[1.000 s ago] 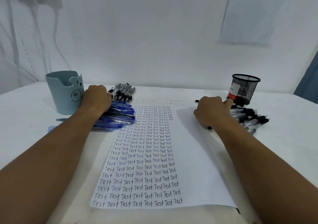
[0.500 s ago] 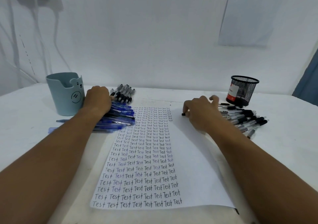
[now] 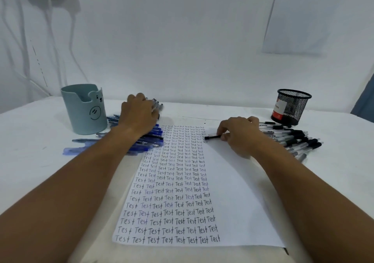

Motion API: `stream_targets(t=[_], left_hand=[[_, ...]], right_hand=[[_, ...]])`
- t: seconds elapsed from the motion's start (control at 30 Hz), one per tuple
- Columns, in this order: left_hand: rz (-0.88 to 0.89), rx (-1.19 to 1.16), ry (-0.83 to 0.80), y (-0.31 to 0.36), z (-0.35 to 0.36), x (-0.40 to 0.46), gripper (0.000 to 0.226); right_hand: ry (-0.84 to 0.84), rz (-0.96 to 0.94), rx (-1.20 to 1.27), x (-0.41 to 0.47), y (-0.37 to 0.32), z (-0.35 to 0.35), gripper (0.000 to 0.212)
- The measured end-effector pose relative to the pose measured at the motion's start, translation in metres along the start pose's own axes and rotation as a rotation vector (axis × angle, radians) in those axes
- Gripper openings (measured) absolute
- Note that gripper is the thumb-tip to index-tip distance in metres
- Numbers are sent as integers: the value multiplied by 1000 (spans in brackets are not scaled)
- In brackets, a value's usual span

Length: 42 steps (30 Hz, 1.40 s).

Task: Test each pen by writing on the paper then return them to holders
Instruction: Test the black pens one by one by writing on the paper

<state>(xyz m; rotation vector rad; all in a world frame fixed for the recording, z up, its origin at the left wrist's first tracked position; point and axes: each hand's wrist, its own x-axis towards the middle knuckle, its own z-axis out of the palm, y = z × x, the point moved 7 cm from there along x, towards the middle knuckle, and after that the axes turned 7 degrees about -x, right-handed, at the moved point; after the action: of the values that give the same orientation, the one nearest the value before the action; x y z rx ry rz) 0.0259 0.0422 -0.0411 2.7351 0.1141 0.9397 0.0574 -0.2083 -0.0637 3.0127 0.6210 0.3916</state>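
Right hand (image 3: 240, 135): fingers curled round a black pen (image 3: 213, 137), which lies nearly flat, its dark end at the right edge of the written columns on the paper (image 3: 232, 181).

Left hand (image 3: 139, 115): laid palm-down over the blue pens (image 3: 149, 139), fingers reaching to a small row of black-and-clear pens (image 3: 157, 106) behind; whether it grips any of them cannot be told.

Step in hand, as judged: a fresh pen is taken up for testing. Next move calls for tilting it to a writing angle, first uncapping it if that dark end is a cap, then writing in the blank strip.

Holders: teal cup (image 3: 85, 109) at left, black mesh cup (image 3: 292, 107) at right, both standing apart from the hands; contents not visible. Black pen heap (image 3: 293, 139) beside the right hand.

Obscured: pen tip indistinct; wall notice (image 3: 315, 16) unreadable.
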Motion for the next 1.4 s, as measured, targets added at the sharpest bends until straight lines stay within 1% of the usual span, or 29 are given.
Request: stream_targets(t=[0.1,0.2,0.23,0.27,0.33,0.4,0.47,0.53,0.57,0.63,0.7,0.83,0.9,0.97,1.0,1.03,1.07,1.1,1.13,1.17,1.2,1.27,1.37,1.4], left_hand=[[109,-53,-58,18,6,-5,34],[197,-117,-124,31,12,-9,32],[224,-130,-148,35,14,-12,32],[248,-134,-171,38,15,-14,31],[292,-132,-200,44,16,-16,29],[320,-135,-226,47,17,-18,29],[340,-150,-264,49,19,-20,28],[371,-172,-305,51,21,-22,27],[386,-182,-327,53,23,-23,27],[410,-199,-365,56,25,-25,27],[433,-210,-378,59,26,-26,27],[435,-204,-413,59,29,-27,27],[429,-214,-439,59,31,-27,26],[425,-223,-466,58,31,-28,25],[425,-226,-476,58,31,-29,25],[424,-229,-482,58,31,-29,24],[425,-229,-485,58,31,-29,24],[427,-228,-487,58,32,-29,25],[428,-228,-490,58,32,-29,25],[427,-229,-493,58,32,-28,25],[424,-231,-497,58,33,-28,25],[416,-242,-506,57,33,-28,27],[430,-265,-527,58,35,-29,28],[436,-262,-537,58,36,-30,28]], right_hand=[[44,-12,45,1,0,-1,25],[152,-12,145,2,-1,-13,27],[192,-18,196,1,-1,-18,24],[230,-24,284,-1,0,-22,18],[307,-32,555,-6,2,-32,10],[355,32,825,-10,7,-37,10],[315,158,1172,-10,13,-30,20],[228,256,1489,-10,13,-21,36],[189,289,1577,-10,13,-18,43],[148,330,1676,-11,13,-16,51],[139,355,1723,-13,13,-15,51],[183,395,1727,-14,15,-14,35],[195,409,1764,-13,16,-12,37],[184,392,1851,-12,14,-10,41],[165,365,1892,-12,11,-9,38],[142,329,1903,-12,7,-8,31],[129,300,1866,-12,5,-7,20],[125,287,1777,-12,4,-6,9],[127,283,1654,-12,5,-5,9],[130,279,1542,-13,5,-5,15],[131,268,1490,-13,4,-5,20],[94,259,1515,-13,-1,-1,23],[0,242,1599,-14,-11,7,16],[-40,225,1619,-15,-14,9,21]])
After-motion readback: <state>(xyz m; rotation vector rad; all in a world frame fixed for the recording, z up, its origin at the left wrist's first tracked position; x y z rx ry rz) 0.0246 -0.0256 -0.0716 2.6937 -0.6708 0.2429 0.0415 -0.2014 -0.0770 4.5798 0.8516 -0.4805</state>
